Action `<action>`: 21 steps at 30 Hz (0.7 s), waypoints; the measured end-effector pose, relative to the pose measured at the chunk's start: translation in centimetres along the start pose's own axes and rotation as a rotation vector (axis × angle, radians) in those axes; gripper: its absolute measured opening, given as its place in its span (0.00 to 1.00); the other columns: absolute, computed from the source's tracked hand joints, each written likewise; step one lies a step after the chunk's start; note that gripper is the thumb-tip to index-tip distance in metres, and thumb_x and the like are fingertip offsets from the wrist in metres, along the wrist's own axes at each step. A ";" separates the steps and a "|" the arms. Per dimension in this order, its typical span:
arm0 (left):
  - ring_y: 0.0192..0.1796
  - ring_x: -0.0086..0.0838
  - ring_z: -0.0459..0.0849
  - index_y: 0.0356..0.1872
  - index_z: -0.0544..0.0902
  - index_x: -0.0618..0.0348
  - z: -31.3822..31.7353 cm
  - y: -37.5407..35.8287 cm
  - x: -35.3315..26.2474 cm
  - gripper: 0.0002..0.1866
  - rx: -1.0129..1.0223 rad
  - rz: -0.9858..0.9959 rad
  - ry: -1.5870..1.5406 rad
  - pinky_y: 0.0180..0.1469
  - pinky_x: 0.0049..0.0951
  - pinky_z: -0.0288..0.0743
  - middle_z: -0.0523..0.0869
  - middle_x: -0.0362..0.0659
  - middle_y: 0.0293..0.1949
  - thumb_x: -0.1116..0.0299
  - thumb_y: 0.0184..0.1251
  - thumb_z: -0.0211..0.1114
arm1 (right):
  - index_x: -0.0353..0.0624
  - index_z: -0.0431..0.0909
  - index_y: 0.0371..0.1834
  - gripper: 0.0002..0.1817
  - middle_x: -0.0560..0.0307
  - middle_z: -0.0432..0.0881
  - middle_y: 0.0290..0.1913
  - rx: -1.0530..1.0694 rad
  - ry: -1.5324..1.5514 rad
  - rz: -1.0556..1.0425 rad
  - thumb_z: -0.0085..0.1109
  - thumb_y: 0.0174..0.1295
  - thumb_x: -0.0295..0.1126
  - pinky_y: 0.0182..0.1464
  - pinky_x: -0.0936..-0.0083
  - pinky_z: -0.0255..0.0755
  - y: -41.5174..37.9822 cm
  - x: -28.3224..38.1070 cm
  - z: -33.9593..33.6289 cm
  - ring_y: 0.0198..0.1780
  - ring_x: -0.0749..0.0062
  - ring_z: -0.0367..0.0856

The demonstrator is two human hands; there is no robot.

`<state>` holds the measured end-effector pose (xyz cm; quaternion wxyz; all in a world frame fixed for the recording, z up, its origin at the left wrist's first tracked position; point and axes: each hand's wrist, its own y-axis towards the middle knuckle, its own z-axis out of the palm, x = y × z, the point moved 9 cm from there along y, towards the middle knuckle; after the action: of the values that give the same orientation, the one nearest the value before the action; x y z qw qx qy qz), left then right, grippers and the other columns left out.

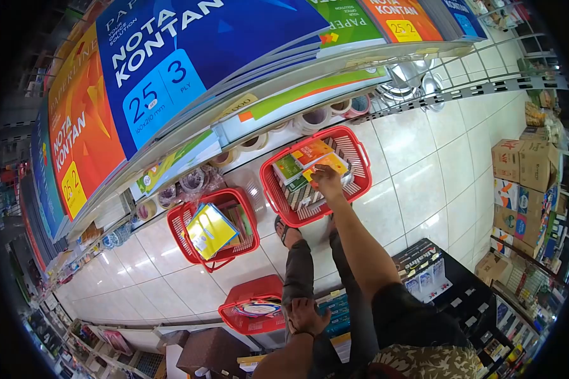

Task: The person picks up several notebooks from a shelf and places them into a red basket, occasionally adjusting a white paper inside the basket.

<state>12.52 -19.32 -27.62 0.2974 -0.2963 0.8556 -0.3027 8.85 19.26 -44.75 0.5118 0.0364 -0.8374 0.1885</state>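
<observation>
Here the right hand (327, 179) reaches down into the far red basket (354, 183) on the floor, fingers closing on a yellow pack (332, 163); lifting it cleanly seems next. The left hand (306, 316) rests flat on the knee.

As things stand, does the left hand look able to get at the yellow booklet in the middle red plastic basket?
Probably yes. The left hand rests on the knee, holding nothing, and the yellow booklet lies uncovered atop the open middle red plastic basket, though it may need a forward lean.
</observation>
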 end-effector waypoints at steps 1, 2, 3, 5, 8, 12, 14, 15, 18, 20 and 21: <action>0.64 0.42 0.74 0.38 0.88 0.50 0.0 0.0 -0.1 0.25 0.009 0.005 -0.010 0.71 0.57 0.58 0.87 0.42 0.48 0.41 0.48 0.75 | 0.40 0.87 0.49 0.14 0.54 0.90 0.43 -0.008 0.268 0.348 0.64 0.60 0.25 0.40 0.65 0.82 0.0 -3.4 1.9 0.43 0.60 0.90; 0.64 0.41 0.75 0.37 0.88 0.49 0.2 -0.2 0.0 0.24 -0.002 -0.001 -0.017 0.70 0.59 0.58 0.87 0.42 0.47 0.42 0.48 0.76 | 0.41 0.87 0.50 0.15 0.53 0.90 0.45 -0.012 0.533 0.700 0.64 0.59 0.27 0.41 0.66 0.82 -1.0 -6.4 4.4 0.46 0.60 0.90; 0.64 0.41 0.75 0.37 0.88 0.49 0.3 -0.6 0.1 0.24 0.002 -0.014 -0.011 0.70 0.59 0.58 0.87 0.42 0.47 0.42 0.48 0.76 | 0.41 0.87 0.50 0.15 0.53 0.90 0.45 -0.004 0.537 0.711 0.64 0.59 0.27 0.41 0.66 0.82 -0.2 -7.5 5.4 0.46 0.60 0.90; 0.63 0.39 0.75 0.40 0.88 0.51 1.0 -0.5 0.0 0.27 0.090 0.000 -0.004 0.73 0.54 0.56 0.87 0.42 0.50 0.39 0.53 0.71 | 0.53 0.86 0.58 0.19 0.57 0.82 0.62 0.041 0.458 0.839 0.60 0.65 0.41 0.54 0.53 0.77 2.3 -10.1 7.6 0.60 0.59 0.78; 0.63 0.39 0.75 0.40 0.88 0.50 1.1 -0.6 0.4 0.26 0.062 -0.027 -0.014 0.73 0.54 0.56 0.86 0.42 0.49 0.39 0.52 0.72 | 0.33 0.85 0.55 0.27 0.43 0.87 0.57 -0.071 0.405 0.739 0.63 0.58 0.42 0.61 0.60 0.79 5.3 -8.7 8.6 0.58 0.49 0.86; 0.65 0.39 0.73 0.40 0.88 0.50 1.6 -0.9 0.5 0.26 0.080 -0.021 -0.021 0.73 0.56 0.57 0.86 0.41 0.50 0.39 0.51 0.74 | 0.24 0.84 0.54 0.30 0.36 0.88 0.52 -0.164 -0.164 0.697 0.65 0.56 0.42 0.57 0.59 0.78 8.7 -15.9 8.6 0.52 0.45 0.88; 0.66 0.38 0.72 0.41 0.88 0.50 1.8 -0.8 0.6 0.26 0.105 -0.038 -0.013 0.73 0.57 0.57 0.86 0.41 0.51 0.39 0.51 0.74 | 0.23 0.83 0.53 0.30 0.34 0.88 0.50 -0.208 -0.036 0.665 0.66 0.56 0.41 0.54 0.60 0.79 9.3 -15.9 8.6 0.49 0.44 0.89; 0.67 0.38 0.72 0.41 0.88 0.50 1.8 -0.8 0.5 0.26 0.108 -0.042 -0.002 0.73 0.58 0.57 0.86 0.41 0.52 0.39 0.51 0.73 | 0.23 0.83 0.53 0.29 0.35 0.88 0.49 -0.184 0.101 0.725 0.66 0.56 0.39 0.50 0.61 0.80 9.2 -16.2 8.6 0.46 0.47 0.90; 0.67 0.38 0.71 0.41 0.88 0.50 2.1 -0.9 0.5 0.26 0.087 -0.039 0.017 0.72 0.58 0.57 0.86 0.41 0.52 0.40 0.52 0.73 | 0.23 0.83 0.53 0.26 0.39 0.88 0.48 -0.196 0.413 0.775 0.65 0.57 0.36 0.43 0.63 0.80 8.3 -12.4 8.1 0.42 0.53 0.90; 0.67 0.38 0.72 0.41 0.88 0.51 1.9 -0.7 0.4 0.26 0.065 -0.032 0.027 0.73 0.58 0.56 0.86 0.41 0.52 0.40 0.52 0.73 | 0.24 0.83 0.52 0.24 0.42 0.87 0.48 -0.233 0.588 0.765 0.65 0.58 0.34 0.40 0.63 0.80 8.1 -11.3 8.1 0.41 0.56 0.89; 0.67 0.38 0.72 0.42 0.88 0.51 1.7 -0.7 0.3 0.26 0.080 -0.039 0.019 0.72 0.58 0.56 0.86 0.41 0.52 0.39 0.52 0.72 | 0.26 0.83 0.50 0.20 0.46 0.86 0.44 -0.303 0.620 0.733 0.64 0.58 0.31 0.36 0.66 0.79 8.1 -11.8 7.6 0.38 0.61 0.87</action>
<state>13.68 -20.56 -28.34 0.2946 -0.2980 0.8397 -0.3455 5.96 22.57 -60.32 0.6361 -0.3925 -0.6216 0.2342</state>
